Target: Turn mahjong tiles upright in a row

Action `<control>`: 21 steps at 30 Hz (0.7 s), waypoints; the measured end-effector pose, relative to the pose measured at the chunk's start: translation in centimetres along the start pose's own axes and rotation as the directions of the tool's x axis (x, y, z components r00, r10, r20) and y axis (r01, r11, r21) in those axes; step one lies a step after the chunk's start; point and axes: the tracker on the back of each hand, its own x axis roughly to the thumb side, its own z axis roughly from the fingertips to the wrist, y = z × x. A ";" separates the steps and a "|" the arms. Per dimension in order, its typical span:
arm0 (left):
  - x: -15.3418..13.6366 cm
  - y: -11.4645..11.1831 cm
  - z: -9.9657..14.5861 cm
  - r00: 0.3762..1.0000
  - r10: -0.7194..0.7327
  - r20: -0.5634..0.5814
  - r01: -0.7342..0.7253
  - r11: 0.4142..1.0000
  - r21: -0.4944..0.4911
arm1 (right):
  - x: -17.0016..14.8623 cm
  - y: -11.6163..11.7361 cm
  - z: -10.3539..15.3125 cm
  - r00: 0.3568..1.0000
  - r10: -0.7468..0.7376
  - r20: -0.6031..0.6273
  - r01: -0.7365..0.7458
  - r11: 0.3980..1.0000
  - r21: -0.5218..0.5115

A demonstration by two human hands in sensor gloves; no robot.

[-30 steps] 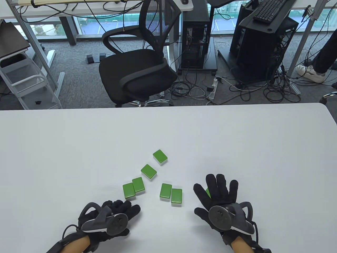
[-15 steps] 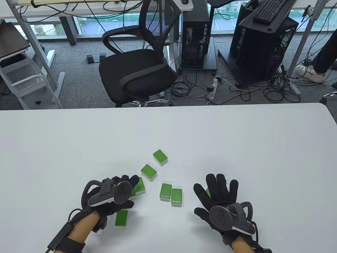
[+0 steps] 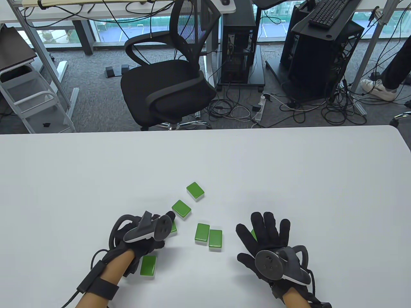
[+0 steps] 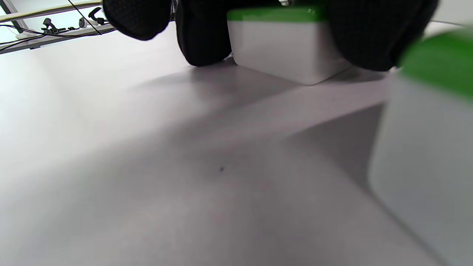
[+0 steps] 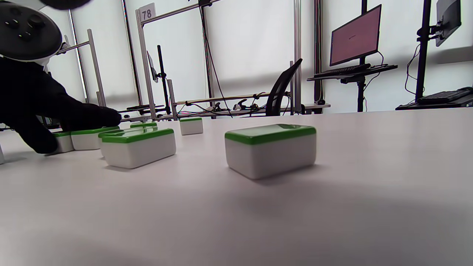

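Note:
Several green-backed white mahjong tiles lie flat on the white table (image 3: 289, 166). My left hand (image 3: 165, 221) reaches over the two left tiles; one tile (image 3: 173, 227) peeks out beside it. In the left wrist view its fingers (image 4: 201, 37) flank and grip a flat tile (image 4: 284, 48). Another tile (image 3: 148, 266) lies by my left wrist. Two tiles (image 3: 195, 191) (image 3: 181, 209) lie farther out. A pair of tiles (image 3: 202, 233) (image 3: 215, 239) lies in the middle. My right hand (image 3: 266, 229) rests flat with spread fingers, partly covering a tile (image 3: 253, 234).
In the right wrist view a tile (image 5: 270, 149) stands close, with another tile (image 5: 138, 147) to its left. A black office chair (image 3: 170, 86) stands beyond the table's far edge. Bare table stretches to the left, right and far side of the tiles.
My left hand has moved forward and right onto the two left tiles, uncovering a tile near its wrist. My right hand has not moved.

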 end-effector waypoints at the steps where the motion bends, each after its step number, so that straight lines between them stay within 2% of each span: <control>1: 0.0 0.0 0.0 1.000 0.002 0.004 -0.002 1.000 0.006 | 0.0 0.0 0.0 1.000 0.001 0.000 -0.001 1.000 0.002; 6: -0.6 0.9 1.5 0.999 0.000 0.039 -0.002 0.999 0.040 | 0.1 0.1 0.0 1.000 0.007 0.002 -0.007 1.000 0.010; 11: -3.0 1.2 4.4 0.999 0.011 0.048 -0.012 0.999 0.029 | 0.1 0.1 0.0 1.000 0.010 0.001 -0.010 1.000 0.015; 16: -4.0 -0.5 7.5 0.996 -0.007 0.086 0.009 1.000 -0.021 | 0.1 0.2 -0.1 1.000 0.006 0.001 -0.006 1.000 0.017; 21: -3.2 -2.1 9.1 0.989 -0.027 0.143 0.032 0.999 -0.037 | 0.2 0.3 -0.1 1.000 0.011 0.004 -0.011 1.000 0.026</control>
